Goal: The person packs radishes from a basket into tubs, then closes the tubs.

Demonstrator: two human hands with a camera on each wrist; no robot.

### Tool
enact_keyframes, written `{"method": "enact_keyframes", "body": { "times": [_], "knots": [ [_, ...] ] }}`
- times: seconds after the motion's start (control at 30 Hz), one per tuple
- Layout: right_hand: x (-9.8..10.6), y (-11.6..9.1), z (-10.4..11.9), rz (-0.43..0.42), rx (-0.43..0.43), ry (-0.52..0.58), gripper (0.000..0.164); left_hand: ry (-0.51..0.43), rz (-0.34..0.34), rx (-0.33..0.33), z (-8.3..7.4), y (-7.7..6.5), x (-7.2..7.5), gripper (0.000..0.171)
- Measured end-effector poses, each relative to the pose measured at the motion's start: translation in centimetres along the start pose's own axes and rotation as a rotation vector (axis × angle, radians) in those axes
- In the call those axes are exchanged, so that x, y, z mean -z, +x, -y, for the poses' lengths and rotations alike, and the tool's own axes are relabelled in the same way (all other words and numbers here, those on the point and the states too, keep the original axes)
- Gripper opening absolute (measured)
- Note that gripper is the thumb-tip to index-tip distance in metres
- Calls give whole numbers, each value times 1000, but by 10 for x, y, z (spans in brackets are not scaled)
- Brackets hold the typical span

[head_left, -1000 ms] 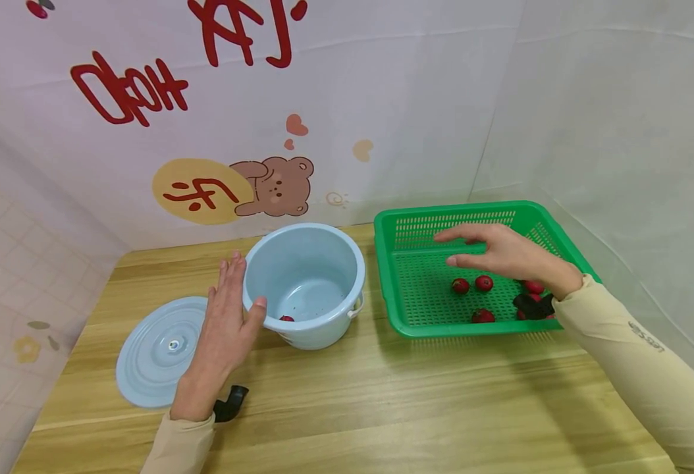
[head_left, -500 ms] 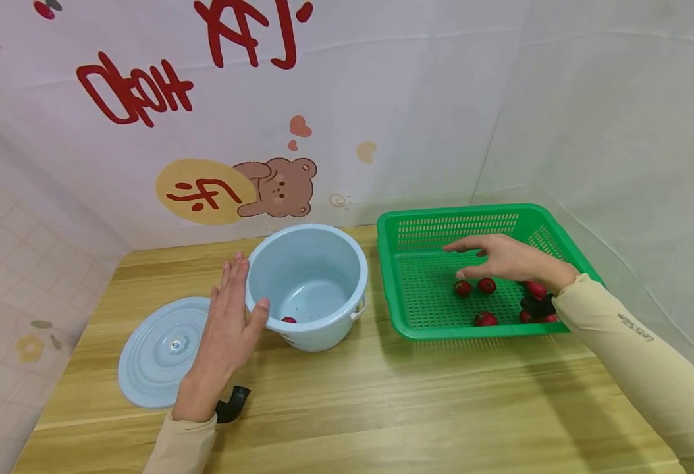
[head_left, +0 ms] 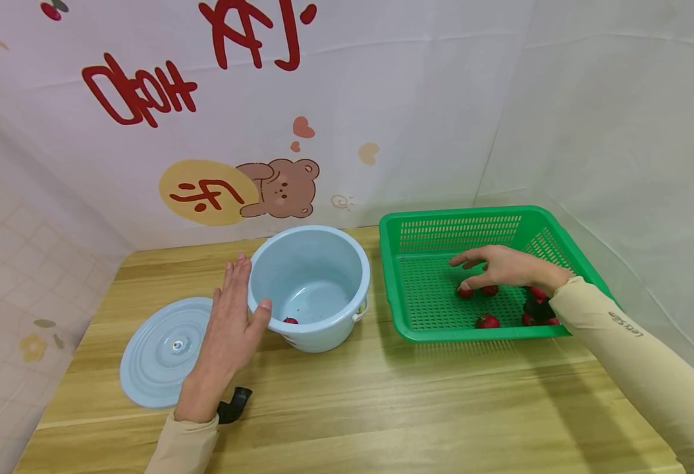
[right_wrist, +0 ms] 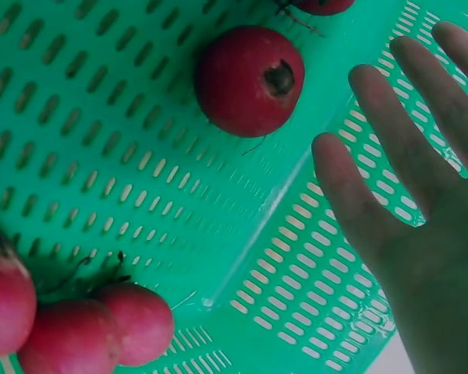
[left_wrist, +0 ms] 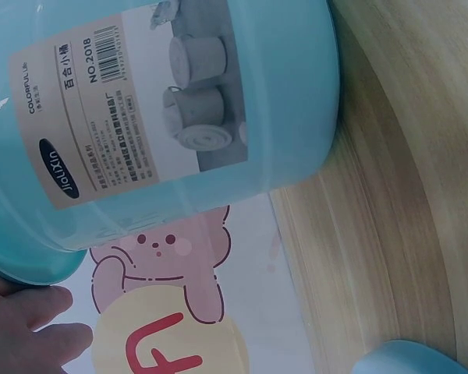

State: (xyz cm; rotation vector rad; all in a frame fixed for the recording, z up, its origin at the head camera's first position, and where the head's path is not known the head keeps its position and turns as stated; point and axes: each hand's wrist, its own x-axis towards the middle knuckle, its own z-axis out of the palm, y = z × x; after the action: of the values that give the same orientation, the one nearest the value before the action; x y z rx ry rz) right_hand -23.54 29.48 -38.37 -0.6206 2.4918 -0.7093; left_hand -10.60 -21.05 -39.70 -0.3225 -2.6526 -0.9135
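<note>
My left hand [head_left: 225, 332] rests against the left rim of a light blue bucket [head_left: 317, 339], its fingers straight. In the left wrist view its fingers [left_wrist: 51, 308] show beside the rim, below the bucket's printed label [left_wrist: 132, 101]. One small red radish [head_left: 290, 320] shows inside the bucket. Over the green basket [head_left: 387, 289], my right hand [head_left: 504, 268] reaches down with fingers spread and nothing held. The thumb tip overlaps a radish [head_left: 464, 293]; contact cannot be told. In the right wrist view a round radish [right_wrist: 249, 82] lies apart from the fingers [right_wrist: 351, 183].
A light blue lid [head_left: 163, 355] lies on the wooden table [head_left: 382, 408], left of the bucket and partly behind my left forearm. More radishes [head_left: 488, 321] sit near the basket's front. A printed cloth [head_left: 430, 118] hangs behind the table.
My right hand has lowered into the basket, toward the radishes. The left hand keeps its place at the bucket. The whole head view has shifted slightly.
</note>
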Motion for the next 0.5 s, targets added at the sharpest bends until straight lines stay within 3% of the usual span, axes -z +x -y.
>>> {"method": "enact_keyframes", "body": {
  "times": [0.5],
  "knots": [
    [-1,4,-2,108,14,57,52,2,-3,0,-1,0,0,74]
  ]
}}
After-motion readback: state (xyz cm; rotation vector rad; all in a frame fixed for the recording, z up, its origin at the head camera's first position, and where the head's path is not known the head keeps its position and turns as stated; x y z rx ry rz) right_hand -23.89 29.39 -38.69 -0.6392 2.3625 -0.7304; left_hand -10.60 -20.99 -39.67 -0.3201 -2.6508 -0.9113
